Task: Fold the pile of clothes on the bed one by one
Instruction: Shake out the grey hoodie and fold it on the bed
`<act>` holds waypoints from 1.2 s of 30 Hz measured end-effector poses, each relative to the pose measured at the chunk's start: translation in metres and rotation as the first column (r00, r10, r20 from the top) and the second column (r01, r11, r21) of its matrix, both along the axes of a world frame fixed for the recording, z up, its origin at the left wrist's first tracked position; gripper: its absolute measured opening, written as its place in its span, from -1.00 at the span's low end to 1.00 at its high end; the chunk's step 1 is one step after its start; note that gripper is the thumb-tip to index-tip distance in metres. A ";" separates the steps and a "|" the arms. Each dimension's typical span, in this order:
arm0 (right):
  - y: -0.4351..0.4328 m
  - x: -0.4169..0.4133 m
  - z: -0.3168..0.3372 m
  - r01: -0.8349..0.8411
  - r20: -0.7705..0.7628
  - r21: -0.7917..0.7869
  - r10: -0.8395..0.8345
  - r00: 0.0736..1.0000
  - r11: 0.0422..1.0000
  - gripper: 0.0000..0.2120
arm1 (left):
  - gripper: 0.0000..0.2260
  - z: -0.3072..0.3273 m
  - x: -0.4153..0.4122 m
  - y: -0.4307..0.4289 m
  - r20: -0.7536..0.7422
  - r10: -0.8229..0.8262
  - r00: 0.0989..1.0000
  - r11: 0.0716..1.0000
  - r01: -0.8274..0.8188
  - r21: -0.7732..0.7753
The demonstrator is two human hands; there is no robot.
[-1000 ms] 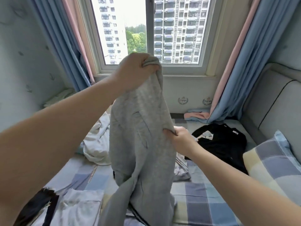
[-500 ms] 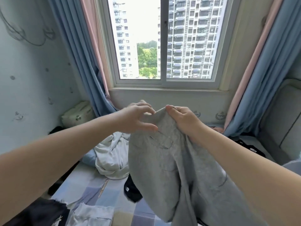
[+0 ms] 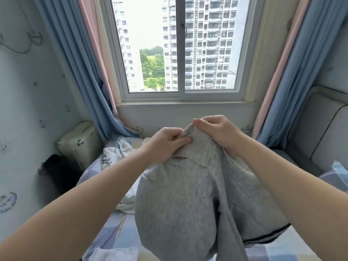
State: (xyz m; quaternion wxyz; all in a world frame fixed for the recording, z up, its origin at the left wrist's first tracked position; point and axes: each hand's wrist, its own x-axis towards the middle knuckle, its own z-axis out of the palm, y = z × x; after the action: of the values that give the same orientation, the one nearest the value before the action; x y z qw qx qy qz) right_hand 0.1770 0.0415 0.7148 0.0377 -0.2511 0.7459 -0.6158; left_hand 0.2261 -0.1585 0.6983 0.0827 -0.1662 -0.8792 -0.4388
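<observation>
My left grip and right grip sit side by side, each pinching the top edge of a grey garment. The garment hangs down from them over the checked bed. A crumpled white top lies below and left of my left grip.

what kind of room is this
Probably a bedroom in a high-rise flat: a bed with padded headboard, clothes on it besides the held grey top, and a curtained window facing tower blocks.
</observation>
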 end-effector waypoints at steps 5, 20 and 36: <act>0.002 0.018 -0.041 -0.103 0.106 0.011 0.101 0.989 0.995 -0.67 | -0.67 0.008 0.011 -0.013 -0.065 -0.013 0.998 0.987 0.023 0.158; -0.023 0.061 -0.120 0.095 0.151 0.313 -0.148 0.977 0.945 -0.83 | -0.88 -0.007 0.002 -0.102 -0.164 0.432 0.887 0.901 -0.415 0.130; 0.069 0.050 -0.085 -0.087 0.299 0.160 0.036 0.954 0.983 -0.46 | -0.64 -0.112 0.021 0.029 0.229 -0.072 0.971 0.905 -0.033 0.424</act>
State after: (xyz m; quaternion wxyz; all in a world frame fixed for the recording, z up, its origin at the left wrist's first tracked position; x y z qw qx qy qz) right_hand 0.2265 0.1103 0.6296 0.1890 -0.1756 0.7738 -0.5785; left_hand 0.2475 -0.1296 0.5865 0.0058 -0.0988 -0.7644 -0.6371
